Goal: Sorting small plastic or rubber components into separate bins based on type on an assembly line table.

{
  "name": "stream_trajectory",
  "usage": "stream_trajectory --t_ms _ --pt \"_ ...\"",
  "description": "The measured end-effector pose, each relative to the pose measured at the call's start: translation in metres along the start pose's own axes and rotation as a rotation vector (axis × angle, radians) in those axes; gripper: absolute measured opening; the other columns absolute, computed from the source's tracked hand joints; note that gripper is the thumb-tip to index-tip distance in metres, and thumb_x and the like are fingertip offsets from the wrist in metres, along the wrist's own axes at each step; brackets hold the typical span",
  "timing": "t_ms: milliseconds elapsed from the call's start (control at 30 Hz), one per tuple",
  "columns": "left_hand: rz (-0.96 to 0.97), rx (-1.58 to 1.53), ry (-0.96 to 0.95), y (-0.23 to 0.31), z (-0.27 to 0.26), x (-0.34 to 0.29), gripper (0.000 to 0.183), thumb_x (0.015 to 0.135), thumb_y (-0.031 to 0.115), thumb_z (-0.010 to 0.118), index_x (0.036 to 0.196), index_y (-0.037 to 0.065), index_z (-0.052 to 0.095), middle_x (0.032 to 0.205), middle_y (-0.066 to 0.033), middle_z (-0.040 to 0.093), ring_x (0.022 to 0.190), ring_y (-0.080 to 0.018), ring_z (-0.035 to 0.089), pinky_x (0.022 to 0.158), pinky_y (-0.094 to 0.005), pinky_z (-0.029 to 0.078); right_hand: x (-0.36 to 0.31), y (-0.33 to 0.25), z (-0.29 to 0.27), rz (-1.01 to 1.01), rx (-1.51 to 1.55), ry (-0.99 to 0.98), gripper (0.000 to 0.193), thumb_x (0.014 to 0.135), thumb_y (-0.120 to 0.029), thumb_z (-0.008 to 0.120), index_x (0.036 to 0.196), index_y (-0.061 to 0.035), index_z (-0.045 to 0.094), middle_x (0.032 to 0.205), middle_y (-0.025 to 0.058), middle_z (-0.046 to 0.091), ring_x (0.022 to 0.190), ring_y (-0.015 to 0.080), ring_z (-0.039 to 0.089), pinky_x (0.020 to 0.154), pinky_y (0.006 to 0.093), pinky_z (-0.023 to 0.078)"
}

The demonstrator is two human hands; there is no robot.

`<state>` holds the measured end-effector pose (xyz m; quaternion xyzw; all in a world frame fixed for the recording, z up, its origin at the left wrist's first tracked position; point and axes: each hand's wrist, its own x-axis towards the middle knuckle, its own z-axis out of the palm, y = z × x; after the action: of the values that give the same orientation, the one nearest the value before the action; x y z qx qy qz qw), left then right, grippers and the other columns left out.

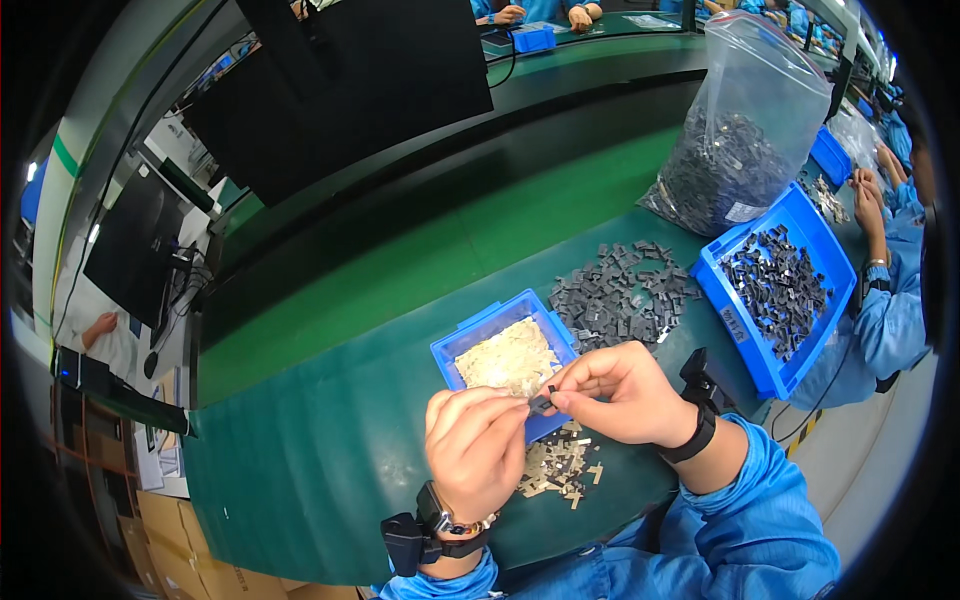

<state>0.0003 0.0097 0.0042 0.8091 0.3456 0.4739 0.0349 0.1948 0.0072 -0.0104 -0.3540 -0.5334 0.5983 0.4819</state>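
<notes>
Here, we see the left hand (472,450) and the right hand (625,395) meeting above the green tabletop (300,470), the fingers of both pinched on one small black part (541,404), whose finer shape is too small for us to tell. The part is held between the fingertips, over the near side of a small blue bin (490,325) that carries a heap of pale, cream-coloured pieces (508,358). Just below the bin we find a scatter of pale metallic strips (562,465) on the tabletop. Beyond the right hand we have a loose pile of black plastic parts (610,300), and farther right a larger blue tray (735,345) holds more dark pieces (775,290). Behind that tray stands a clear plastic bag (730,165), partly filled with similar dark parts.
</notes>
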Motion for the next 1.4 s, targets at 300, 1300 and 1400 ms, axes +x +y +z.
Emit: stream_trajectory --t_ms 300,1300,1400 --pt "0.007 0.014 0.000 0.000 0.000 0.000 0.017 0.066 -0.008 0.073 0.079 0.002 0.068 0.080 -0.0072 0.069 0.078 -0.0261 0.066 0.069 -0.0361 0.046 0.000 -0.001 0.000 0.011 -0.004 -0.008 0.007 0.088 -0.001 0.067 0.092 0.0048 0.068 0.097 0.0100 0.071 0.089 0.0118 0.068 0.080 0.0258 0.056" --pt "-0.038 -0.154 0.073 -0.006 -0.004 -0.006 0.017 0.066 -0.007 0.074 0.081 0.001 0.070 0.084 -0.0081 0.069 0.081 -0.0248 0.067 0.073 -0.0369 0.048 0.006 -0.010 0.006 -0.402 -0.296 -0.011 0.010 0.077 -0.001 0.078 0.085 0.0011 0.073 0.086 0.0129 0.073 0.077 0.0214 0.071 0.071 0.0293 0.056" --pt "-0.074 -0.191 0.058 -0.001 -0.005 -0.002 0.012 0.070 -0.010 0.068 0.078 -0.001 0.067 0.082 -0.0113 0.070 0.081 -0.0276 0.068 0.075 -0.0385 0.050 0.003 -0.012 0.007 -0.433 -0.398 -0.036 0.013 0.078 -0.001 0.075 0.090 0.0015 0.072 0.086 0.0149 0.072 0.076 0.0253 0.070 0.069 0.0309 0.055"
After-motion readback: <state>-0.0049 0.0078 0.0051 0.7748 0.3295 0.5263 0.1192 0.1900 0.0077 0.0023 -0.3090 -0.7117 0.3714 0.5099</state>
